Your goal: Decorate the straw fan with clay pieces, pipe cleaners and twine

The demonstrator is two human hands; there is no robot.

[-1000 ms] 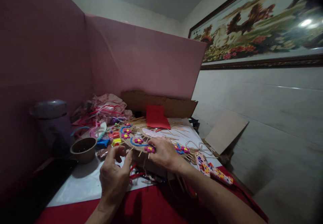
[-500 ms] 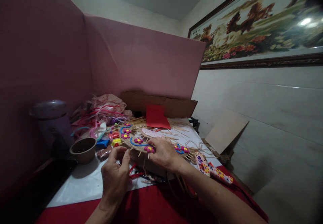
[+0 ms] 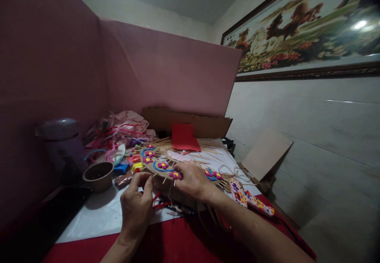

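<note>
A brown ring-shaped craft piece [image 3: 156,163] is wound with twine and carries magenta clay flowers with yellow centres and wavy blue strands. Thin wooden sticks jut out around its edge. My right hand [image 3: 194,180] grips the near side of this ring, its thumb beside a flower and its fingers reaching over the top. At the ring's front left edge is my left hand [image 3: 136,199], thumb and forefinger closed together by a stick's end. Whatever may be between those fingertips is too small to make out. My right hand hides part of the ring.
A brown cup [image 3: 98,176] of dark liquid stands left, near a lidded container [image 3: 63,148] and coloured clay packs [image 3: 121,169]. Behind the ring lie wooden sticks and folded red paper [image 3: 184,137]. A flower-patterned glue gun [image 3: 252,201] rests right. Pink panels [image 3: 172,69] enclose the back.
Almost nothing differs. My left hand has shifted very slightly, while my right hand keeps its place on the ring.
</note>
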